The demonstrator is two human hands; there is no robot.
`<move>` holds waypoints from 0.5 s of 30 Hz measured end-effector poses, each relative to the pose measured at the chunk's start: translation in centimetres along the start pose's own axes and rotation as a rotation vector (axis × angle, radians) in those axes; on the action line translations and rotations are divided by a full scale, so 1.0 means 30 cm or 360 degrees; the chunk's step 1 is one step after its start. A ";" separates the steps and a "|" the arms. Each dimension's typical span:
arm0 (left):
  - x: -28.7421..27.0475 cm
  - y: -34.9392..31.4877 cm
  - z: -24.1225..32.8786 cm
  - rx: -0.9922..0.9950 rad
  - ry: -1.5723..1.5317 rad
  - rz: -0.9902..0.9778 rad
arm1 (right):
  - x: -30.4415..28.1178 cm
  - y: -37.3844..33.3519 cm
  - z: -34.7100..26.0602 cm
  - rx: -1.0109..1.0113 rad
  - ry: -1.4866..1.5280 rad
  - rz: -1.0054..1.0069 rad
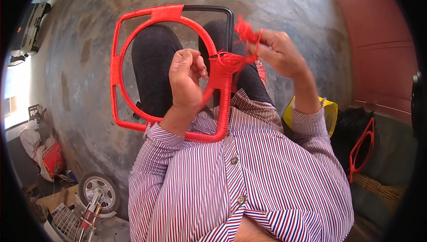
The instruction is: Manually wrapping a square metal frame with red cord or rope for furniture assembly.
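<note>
Across my lap lies a rounded square frame (115, 70) with a ring inside it. Most of it is wrapped in red cord, while its upper right corner is bare black rod (230, 26). My left hand (186, 81) is closed over the ring's opening, near the wrapped joint on the right. Whatever its curled fingers pinch is hidden. On the far side of that joint, my right hand (281, 54) grips a loose bundle of red cord (245, 30), slightly blurred. Several loose strands (227, 60) run from the joint toward this hand.
A yellow bag (330, 116), a black plastic bag (349, 124) and another red frame (353, 159) are at my right. At lower left stands a small wheel (98, 191) among metal parts. A red panel (378, 28) rises at far right above the concrete floor (84, 32).
</note>
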State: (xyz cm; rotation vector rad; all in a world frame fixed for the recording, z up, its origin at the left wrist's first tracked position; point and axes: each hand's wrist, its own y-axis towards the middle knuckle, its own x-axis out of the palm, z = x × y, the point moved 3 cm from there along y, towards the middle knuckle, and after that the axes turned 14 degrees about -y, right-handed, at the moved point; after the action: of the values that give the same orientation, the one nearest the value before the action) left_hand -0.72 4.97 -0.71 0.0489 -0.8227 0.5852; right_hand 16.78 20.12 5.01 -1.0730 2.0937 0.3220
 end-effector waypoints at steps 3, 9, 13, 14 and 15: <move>-0.019 0.011 -0.017 -0.0190 0.0016 0.0107 | -0.055 -0.050 0.079 0.0054 -0.0303 -0.0391; 0.037 0.009 -0.023 -0.0478 0.0020 0.0084 | -0.147 -0.122 0.294 0.0148 0.1479 0.0262; 0.041 0.012 -0.037 -0.0600 -0.0220 -0.0005 | -0.179 -0.118 0.509 -0.0093 0.2416 0.0457; 0.042 0.012 -0.037 -0.0607 -0.0233 0.0005 | -0.170 -0.109 0.538 -0.0067 0.2471 0.0514; 0.045 0.013 -0.037 -0.0616 -0.0247 0.0014 | -0.164 -0.108 0.564 -0.0040 0.2524 0.0572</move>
State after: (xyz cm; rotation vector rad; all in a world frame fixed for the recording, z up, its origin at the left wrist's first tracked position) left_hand 0.55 6.21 -0.60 -0.2661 -1.0758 0.4258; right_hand 29.69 29.80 -2.75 -1.0263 3.6656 -0.5800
